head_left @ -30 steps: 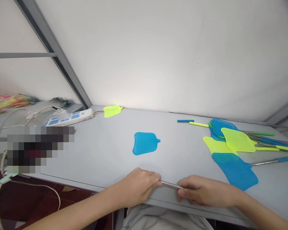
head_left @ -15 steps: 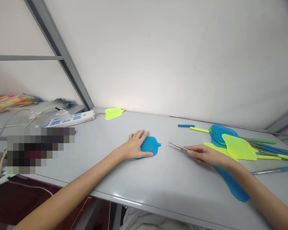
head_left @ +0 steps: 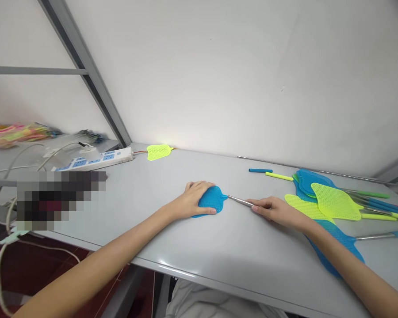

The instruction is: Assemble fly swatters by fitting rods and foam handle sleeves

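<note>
A blue mesh swatter head [head_left: 214,199] lies flat on the grey table [head_left: 159,221]. My left hand [head_left: 193,198] rests on its left half and holds it down, thumb along the near edge. My right hand [head_left: 274,211] grips a thin metal rod [head_left: 240,201] whose tip touches the small neck at the head's right side.
A pile of blue and yellow swatters [head_left: 331,203] with handles lies at the right. Loose blue [head_left: 260,170] and yellow [head_left: 279,176] grip sleeves sit behind. A yellow swatter head [head_left: 159,152] and a power strip [head_left: 96,159] lie at the back left, with cables hanging off the left edge.
Both hands left the table's near edge. My left hand settled on the blue head, and my right hand brought the rod's tip leftward up to the head's neck.
</note>
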Demonstrator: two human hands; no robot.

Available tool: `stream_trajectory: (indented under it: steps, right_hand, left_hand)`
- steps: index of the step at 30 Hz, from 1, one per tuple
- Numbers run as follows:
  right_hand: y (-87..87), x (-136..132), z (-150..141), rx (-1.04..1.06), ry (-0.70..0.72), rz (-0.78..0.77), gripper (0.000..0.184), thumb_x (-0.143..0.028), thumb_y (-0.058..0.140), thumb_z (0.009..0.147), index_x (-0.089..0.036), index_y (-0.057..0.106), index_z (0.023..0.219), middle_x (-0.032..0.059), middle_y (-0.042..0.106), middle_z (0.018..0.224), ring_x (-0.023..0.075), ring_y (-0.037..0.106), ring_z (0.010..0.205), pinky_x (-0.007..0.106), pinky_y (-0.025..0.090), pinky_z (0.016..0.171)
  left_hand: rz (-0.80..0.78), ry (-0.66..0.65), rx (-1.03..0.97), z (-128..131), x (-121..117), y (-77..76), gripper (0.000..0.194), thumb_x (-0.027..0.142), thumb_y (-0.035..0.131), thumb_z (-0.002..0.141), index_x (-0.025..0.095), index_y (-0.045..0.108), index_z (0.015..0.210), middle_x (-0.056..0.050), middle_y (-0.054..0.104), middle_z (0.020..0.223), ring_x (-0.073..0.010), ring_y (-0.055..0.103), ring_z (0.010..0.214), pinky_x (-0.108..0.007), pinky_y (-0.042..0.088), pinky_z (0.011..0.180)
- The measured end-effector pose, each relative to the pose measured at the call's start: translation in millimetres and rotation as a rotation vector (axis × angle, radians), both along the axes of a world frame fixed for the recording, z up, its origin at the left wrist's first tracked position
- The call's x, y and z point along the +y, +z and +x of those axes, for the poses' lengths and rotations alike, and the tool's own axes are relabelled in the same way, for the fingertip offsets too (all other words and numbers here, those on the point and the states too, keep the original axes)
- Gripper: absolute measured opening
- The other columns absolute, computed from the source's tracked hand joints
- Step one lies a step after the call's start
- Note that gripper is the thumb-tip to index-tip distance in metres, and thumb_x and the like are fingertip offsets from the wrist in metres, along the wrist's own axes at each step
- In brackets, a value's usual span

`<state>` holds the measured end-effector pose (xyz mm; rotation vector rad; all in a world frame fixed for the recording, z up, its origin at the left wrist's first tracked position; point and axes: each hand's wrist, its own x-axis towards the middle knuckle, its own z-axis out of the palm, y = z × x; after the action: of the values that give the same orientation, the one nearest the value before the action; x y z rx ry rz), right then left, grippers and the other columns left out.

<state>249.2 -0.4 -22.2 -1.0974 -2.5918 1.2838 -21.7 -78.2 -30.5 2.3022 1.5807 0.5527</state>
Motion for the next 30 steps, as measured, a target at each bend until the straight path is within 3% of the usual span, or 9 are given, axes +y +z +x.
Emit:
stream_trajectory:
  steps: [6, 9, 17, 23, 30]
  right_hand:
    - [-1.5, -2, 2, -0.017, -0.024, -0.027, 0.052, -0.053, 0.037, 0.077, -0.024, 0.05, 0.119, 0.0015, 0.066, 0.081, 0.0182, 0.053, 0.073, 0.027, 0.041, 0.063]
    - [-0.8, -1, 3, -0.013, -0.02, -0.029, 0.054, -0.053, 0.037, 0.077, -0.021, 0.049, 0.119, 0.002, 0.065, 0.075, 0.0181, 0.052, 0.072, 0.027, 0.04, 0.063]
    - [-0.5, -3, 6, 0.005, 0.001, -0.017, 0.051, -0.052, 0.038, 0.077, -0.025, 0.05, 0.119, 0.0016, 0.056, 0.113, 0.0229, 0.053, 0.088, 0.03, 0.042, 0.068]
    - [1.6, -7, 7, 0.032, 0.05, -0.032, 0.048, -0.051, 0.04, 0.077, -0.026, 0.054, 0.114, 0.0005, 0.054, 0.116, 0.0247, 0.053, 0.092, 0.03, 0.042, 0.073]
    - [4.5, -14, 4, 0.005, 0.065, -0.029, 0.049, -0.052, 0.039, 0.077, -0.024, 0.056, 0.113, 0.0016, 0.058, 0.111, 0.0236, 0.054, 0.089, 0.029, 0.043, 0.071]
  left_hand:
    - [-0.011, 0.024, -0.032, 1, -1, -2.9, 0.067, 0.058, 0.052, 0.066, 0.026, 0.033, 0.122, -0.005, 0.042, 0.124, -0.0241, 0.032, 0.116, -0.037, 0.021, 0.095]
    - [-0.009, 0.027, -0.043, 1, -1, -3.4, 0.068, 0.057, 0.053, 0.065, 0.027, 0.032, 0.122, -0.005, 0.043, 0.123, -0.024, 0.032, 0.115, -0.037, 0.02, 0.095]
    - [0.021, 0.028, -0.028, 5, -1, -1.2, 0.061, 0.056, 0.058, 0.062, 0.031, 0.04, 0.115, -0.003, 0.044, 0.12, -0.0259, 0.033, 0.113, -0.041, 0.021, 0.093]
    - [0.068, 0.059, -0.054, 10, -5, -3.4, 0.059, 0.053, 0.06, 0.062, 0.03, 0.041, 0.113, -0.003, 0.043, 0.12, -0.0243, 0.034, 0.113, -0.039, 0.023, 0.094]
    - [0.136, 0.175, -0.16, 19, -5, -12.1, 0.033, 0.041, 0.043, 0.08, 0.025, 0.042, 0.11, -0.002, 0.051, 0.111, -0.0181, 0.043, 0.104, -0.035, 0.028, 0.091]
